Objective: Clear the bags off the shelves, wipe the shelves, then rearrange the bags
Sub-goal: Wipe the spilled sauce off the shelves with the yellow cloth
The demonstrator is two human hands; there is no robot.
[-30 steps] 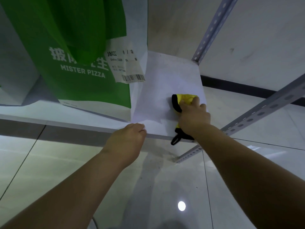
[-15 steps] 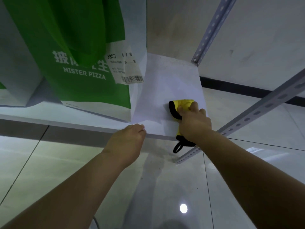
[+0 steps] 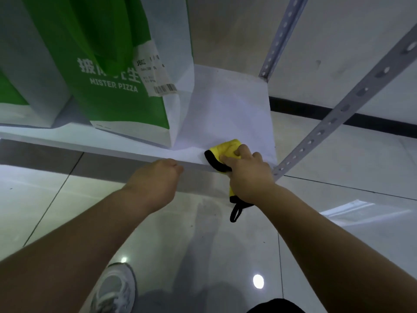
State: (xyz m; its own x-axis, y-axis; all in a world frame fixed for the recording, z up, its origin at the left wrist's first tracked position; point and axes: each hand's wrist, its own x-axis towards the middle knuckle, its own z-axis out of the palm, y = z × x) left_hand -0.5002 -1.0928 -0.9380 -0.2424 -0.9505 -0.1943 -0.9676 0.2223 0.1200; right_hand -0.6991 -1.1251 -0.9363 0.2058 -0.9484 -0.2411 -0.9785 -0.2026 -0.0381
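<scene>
**Shelf wipe, right end: stroke drawn to the front lip**

- Right hand [image 3: 248,175]: fingers curled over the cloth [image 3: 228,147], pressing it down. Within the last second it has pulled back from mid-shelf to the front edge. The cloth's black-trimmed tail and loop now hang below the lip, under the wrist.
- Left hand [image 3: 155,179]: unmoved, fingers curled at the lip just left of the cloth. Whether it grips the edge or only leans on it cannot be told.
- Shelf [image 3: 230,109]: bare white patch beyond the right hand. Judged: this end is nearly wiped, and the stretch under the bags is still to do.
- Green bag [image 3: 108,93]: standing on the shelf beyond the left hand, printed label [image 3: 155,73] hanging on its face. Its mouth is out of frame, so the contents are unseen.
- Second bag [image 3: 33,75]: further left, also standing, contents likewise hidden
</scene>
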